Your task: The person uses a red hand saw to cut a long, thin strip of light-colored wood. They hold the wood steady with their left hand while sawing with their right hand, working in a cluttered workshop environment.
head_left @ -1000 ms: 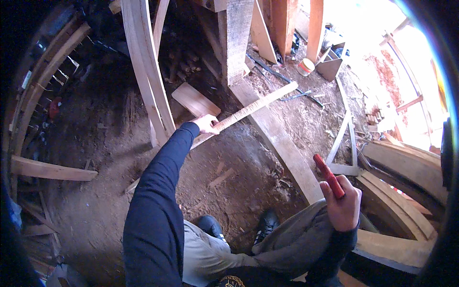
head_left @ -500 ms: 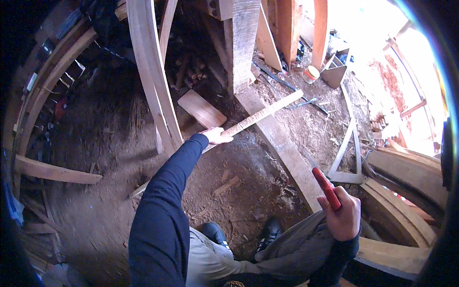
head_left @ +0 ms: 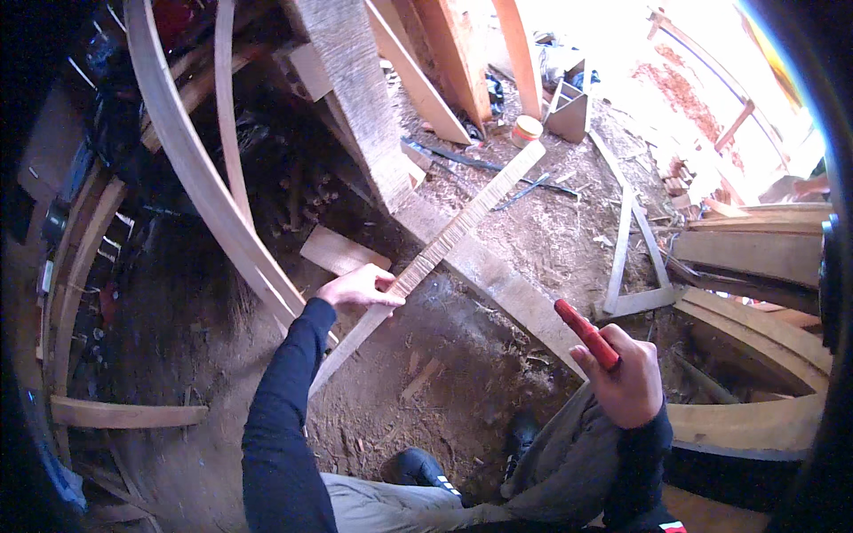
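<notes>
My left hand (head_left: pixel 357 289) grips a long thin wooden slat (head_left: pixel 444 242) near its lower third; the slat slants up to the right and crosses a wide plank (head_left: pixel 498 289) lying on the dirt floor. My right hand (head_left: pixel 626 384) is raised over my right knee, fingers closed around a red-handled tool (head_left: pixel 586 333) that points up and left. Both arms wear dark sleeves. My dark shoes (head_left: pixel 418 464) stand on the sawdust-strewn ground below.
Curved wooden ribs (head_left: pixel 191 169) arc along the left. A thick upright beam (head_left: pixel 351 89) stands at top centre. A short board (head_left: pixel 342 251) lies by my left hand. A small round can (head_left: pixel 526 131) and a triangular wooden frame (head_left: pixel 633 266) sit to the right, with stacked curved timbers (head_left: pixel 755 355).
My left hand has kept hold of the slat while the view moved closer and shifted. My right hand with the red tool has stayed raised at lower right.
</notes>
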`<state>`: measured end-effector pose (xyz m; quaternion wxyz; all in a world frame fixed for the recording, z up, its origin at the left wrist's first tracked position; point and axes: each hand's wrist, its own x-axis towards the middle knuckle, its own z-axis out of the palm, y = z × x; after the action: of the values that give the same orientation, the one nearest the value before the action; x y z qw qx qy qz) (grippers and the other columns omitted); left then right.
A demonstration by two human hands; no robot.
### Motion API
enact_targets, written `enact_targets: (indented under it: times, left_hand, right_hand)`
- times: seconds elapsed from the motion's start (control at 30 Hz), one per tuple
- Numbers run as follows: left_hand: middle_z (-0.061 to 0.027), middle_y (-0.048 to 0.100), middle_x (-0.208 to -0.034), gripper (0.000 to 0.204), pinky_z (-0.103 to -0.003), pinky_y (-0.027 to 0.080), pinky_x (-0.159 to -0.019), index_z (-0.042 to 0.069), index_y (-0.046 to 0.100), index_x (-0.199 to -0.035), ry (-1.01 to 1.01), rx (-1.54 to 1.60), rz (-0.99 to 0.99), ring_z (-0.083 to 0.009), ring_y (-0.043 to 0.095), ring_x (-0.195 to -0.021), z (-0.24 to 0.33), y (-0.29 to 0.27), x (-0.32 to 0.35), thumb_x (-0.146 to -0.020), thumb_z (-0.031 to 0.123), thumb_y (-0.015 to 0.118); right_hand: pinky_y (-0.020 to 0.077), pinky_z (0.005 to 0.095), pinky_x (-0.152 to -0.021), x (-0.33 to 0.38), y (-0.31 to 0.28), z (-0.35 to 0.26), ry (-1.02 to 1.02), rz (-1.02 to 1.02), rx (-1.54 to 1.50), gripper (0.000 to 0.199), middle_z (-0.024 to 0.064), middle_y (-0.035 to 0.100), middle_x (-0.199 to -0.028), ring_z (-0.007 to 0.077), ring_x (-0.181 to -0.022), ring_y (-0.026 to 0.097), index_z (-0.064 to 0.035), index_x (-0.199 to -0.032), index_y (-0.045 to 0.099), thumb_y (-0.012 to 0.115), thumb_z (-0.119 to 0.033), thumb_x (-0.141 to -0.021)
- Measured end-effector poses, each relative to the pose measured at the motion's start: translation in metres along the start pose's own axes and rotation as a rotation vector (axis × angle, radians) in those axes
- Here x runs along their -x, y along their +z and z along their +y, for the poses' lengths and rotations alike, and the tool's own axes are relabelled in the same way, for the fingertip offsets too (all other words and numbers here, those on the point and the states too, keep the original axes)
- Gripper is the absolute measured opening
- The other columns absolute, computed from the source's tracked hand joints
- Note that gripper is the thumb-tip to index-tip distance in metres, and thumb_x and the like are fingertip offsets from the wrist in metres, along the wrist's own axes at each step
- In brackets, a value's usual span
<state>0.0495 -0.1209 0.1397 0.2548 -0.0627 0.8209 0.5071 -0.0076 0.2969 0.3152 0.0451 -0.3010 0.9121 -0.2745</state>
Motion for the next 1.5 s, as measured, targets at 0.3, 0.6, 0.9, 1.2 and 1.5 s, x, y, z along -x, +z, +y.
enact_targets:
  times: [0.3,0.6,0.9,1.2,1.5]
  left_hand:
    - [-0.0106,0.068,-0.1,0.035,-0.031,0.054,-0.082,-0.002,0.059,-0.115,0.161,0.304,-0.134,-0.0193,0.068,-0.09,0.104,0.02,0.043,-0.087,0.016,0.069]
    - [-0.01,0.067,-0.103,0.034,-0.032,0.053,-0.084,0.0,0.059,-0.118,0.278,0.415,-0.299,-0.0185,0.066,-0.092,0.134,0.038,0.048,-0.087,0.013,0.068]
    - [-0.0145,0.066,-0.106,0.046,-0.037,0.054,-0.083,-0.003,0.047,-0.128,0.367,0.682,-0.489,-0.0233,0.067,-0.09,0.139,0.056,0.051,-0.09,0.016,0.064]
    - [-0.0187,0.064,-0.107,0.06,-0.039,0.055,-0.078,-0.004,0.043,-0.131,0.358,0.818,-0.612,-0.0259,0.067,-0.085,0.136,0.058,0.046,-0.086,0.025,0.068]
    - [-0.0211,0.064,-0.106,0.064,-0.039,0.055,-0.076,-0.004,0.042,-0.132,0.328,0.926,-0.62,-0.0277,0.068,-0.083,0.129,0.062,0.046,-0.085,0.03,0.069]
  right_hand:
    - [0.0437,0.0374,-0.052,0.002,-0.002,-0.001,0.024,0.006,-0.042,0.029,0.0155,0.052,-0.056,0.0327,-0.052,0.054,-0.0023,-0.082,0.06,0.073,-0.028,-0.081]
    - [0.0447,0.0388,-0.053,0.003,-0.007,0.0,0.04,-0.028,-0.045,0.032,0.0164,0.053,-0.058,0.034,-0.055,0.057,-0.0026,-0.084,0.06,0.072,-0.033,-0.082]
    - [0.0419,0.034,-0.051,0.003,-0.005,-0.001,0.006,-0.003,-0.09,0.028,0.0141,0.048,-0.055,0.0276,-0.047,0.05,-0.0008,-0.082,0.061,0.072,-0.026,-0.082]
    - [0.043,0.0366,-0.051,0.004,-0.008,-0.001,0.009,-0.015,-0.072,0.033,0.0152,0.05,-0.056,0.0307,-0.051,0.053,-0.0022,-0.084,0.06,0.072,-0.033,-0.082]
    - [0.0431,0.0368,-0.051,0.005,-0.007,0.002,0.003,-0.01,-0.075,0.033,0.0146,0.051,-0.056,0.0302,-0.051,0.054,-0.002,-0.084,0.061,0.073,-0.033,-0.081]
